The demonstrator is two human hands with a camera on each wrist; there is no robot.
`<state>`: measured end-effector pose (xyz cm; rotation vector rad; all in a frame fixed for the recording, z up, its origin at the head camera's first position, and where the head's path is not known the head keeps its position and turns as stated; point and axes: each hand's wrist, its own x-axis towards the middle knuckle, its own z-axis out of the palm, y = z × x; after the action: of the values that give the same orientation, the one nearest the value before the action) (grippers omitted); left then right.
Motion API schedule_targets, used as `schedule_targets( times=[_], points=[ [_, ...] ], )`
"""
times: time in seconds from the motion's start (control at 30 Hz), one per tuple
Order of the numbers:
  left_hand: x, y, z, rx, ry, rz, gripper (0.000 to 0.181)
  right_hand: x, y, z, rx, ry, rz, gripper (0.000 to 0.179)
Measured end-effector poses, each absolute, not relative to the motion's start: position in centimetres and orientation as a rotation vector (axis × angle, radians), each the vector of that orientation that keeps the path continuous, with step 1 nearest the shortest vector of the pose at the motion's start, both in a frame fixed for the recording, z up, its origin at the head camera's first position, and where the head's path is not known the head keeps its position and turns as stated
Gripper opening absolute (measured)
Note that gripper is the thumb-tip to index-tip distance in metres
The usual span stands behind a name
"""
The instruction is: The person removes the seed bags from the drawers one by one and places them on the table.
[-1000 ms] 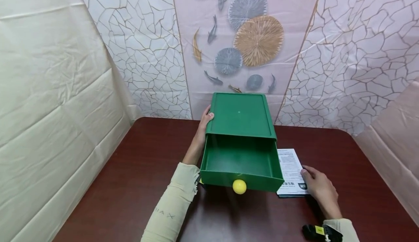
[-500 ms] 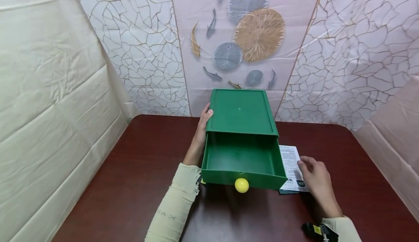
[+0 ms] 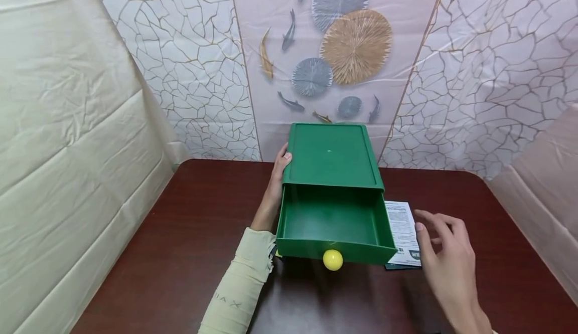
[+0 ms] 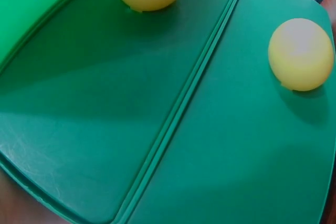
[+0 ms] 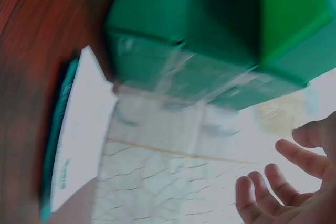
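Note:
A green drawer cabinet (image 3: pixel 334 154) stands on the table with its top drawer (image 3: pixel 336 252) pulled out. A yellow knob (image 3: pixel 332 260) sits on that drawer's front. The left wrist view shows closed green drawer fronts (image 4: pixel 105 145) with two yellow knobs (image 4: pixel 301 54). My left hand (image 3: pixel 279 173) rests against the cabinet's left side, its thumb near the upper edge; part of it is hidden. My right hand (image 3: pixel 449 259) is raised beside a white printed sheet (image 3: pixel 402 233), fingers loosely bent around nothing. In the right wrist view these fingers (image 5: pixel 296 158) hang apart from the cabinet.
The sheet lies on a dark green flat item (image 3: pixel 399 267) on the brown table (image 3: pixel 180 254), right of the cabinet and partly hidden by it. A patterned cloth (image 3: pixel 203 73) hangs behind the table. Pale cloths (image 3: pixel 67 163) flank both sides.
My right hand has lifted off the sheet's right edge and come up and toward me. My left hand and the pulled-out drawer stay in place. The head view has shifted slightly.

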<state>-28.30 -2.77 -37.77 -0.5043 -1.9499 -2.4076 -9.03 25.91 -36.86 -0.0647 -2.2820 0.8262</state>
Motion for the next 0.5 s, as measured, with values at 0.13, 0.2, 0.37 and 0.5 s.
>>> schedule_targets(
  times=[0.13, 0.2, 0.37, 0.5],
  points=[
    [-28.4, -2.8, -37.7, -0.520, -1.945, -2.407, 0.084, -7.1, 24.2, -36.0, 0.058, -2.163, 0.817, 0.031],
    [-28.4, -2.7, -37.7, -0.518, -1.938, -2.408, 0.084, -6.4, 23.3, -36.0, 0.112, -2.092, 0.837, 0.026],
    [-28.5, -2.6, -37.9, -0.517, -1.968, -2.401, 0.083, -5.2, 20.6, -35.7, 0.181, -1.852, 0.861, 0.033],
    [-28.1, -2.9, -37.8, -0.491, -1.973, -2.385, 0.083, -5.1, 17.8, -35.0, 0.211, -1.633, 0.823, 0.045]
  ],
)
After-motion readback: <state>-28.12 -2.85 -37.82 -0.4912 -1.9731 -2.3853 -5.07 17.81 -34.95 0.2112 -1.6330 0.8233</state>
